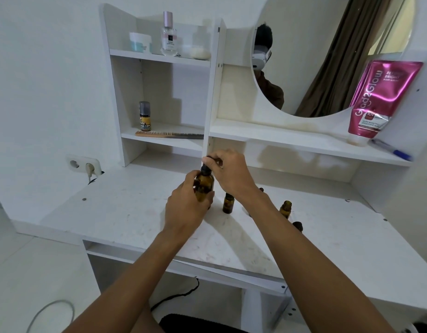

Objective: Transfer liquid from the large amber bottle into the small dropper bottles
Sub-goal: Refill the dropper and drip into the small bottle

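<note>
The large amber bottle [205,186] stands upright near the middle of the white desk [126,212]. My left hand [186,210] grips its body from the near side. My right hand [229,174] pinches the black dropper cap [209,163] on top of it. Small amber dropper bottles stand to the right: one with a dark neck [228,203], one open-mouthed [285,209], and a third [297,225] partly hidden behind my right forearm. Another small one [261,189] peeks out behind my right wrist.
White shelves rise behind the desk, holding a comb [169,134], a small spray bottle [144,116], a perfume bottle [168,34] and a jar [140,42]. A round mirror [328,56], a pink tube [378,102] and a blue pen [390,150] are at right. A wall socket [85,165] is at left.
</note>
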